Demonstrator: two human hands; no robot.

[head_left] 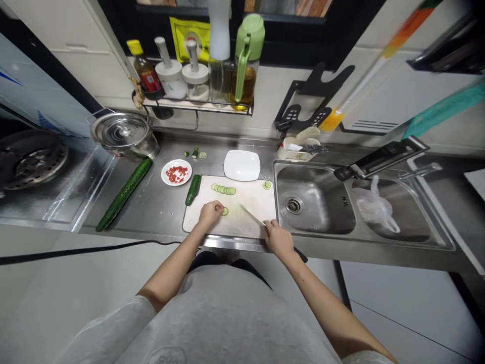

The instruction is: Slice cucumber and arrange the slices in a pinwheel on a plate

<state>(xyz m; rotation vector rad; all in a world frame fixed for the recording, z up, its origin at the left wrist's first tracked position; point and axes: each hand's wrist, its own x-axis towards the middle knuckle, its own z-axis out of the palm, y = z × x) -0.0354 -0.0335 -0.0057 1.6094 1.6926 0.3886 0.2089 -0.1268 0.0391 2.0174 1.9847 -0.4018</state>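
Observation:
On the white cutting board (pixel 250 202), my left hand (pixel 209 211) is curled over a piece of cucumber, of which a green slice (pixel 225 211) shows at the fingertips. My right hand (pixel 279 239) grips a knife (pixel 252 215) by its handle, with the blade pointing left over the board. A row of cucumber slices (pixel 223 189) lies at the board's far side. One slice (pixel 267 185) sits near the board's right corner. A short cucumber piece (pixel 193 189) lies along the board's left edge.
A long whole cucumber (pixel 124 193) lies on the steel counter at left. A small dish of red bits (pixel 176 172), a white square plate (pixel 242 165) and cucumber ends (pixel 195 152) sit behind the board. A lidded pot (pixel 123 132) stands left, a double sink (pixel 314 202) right.

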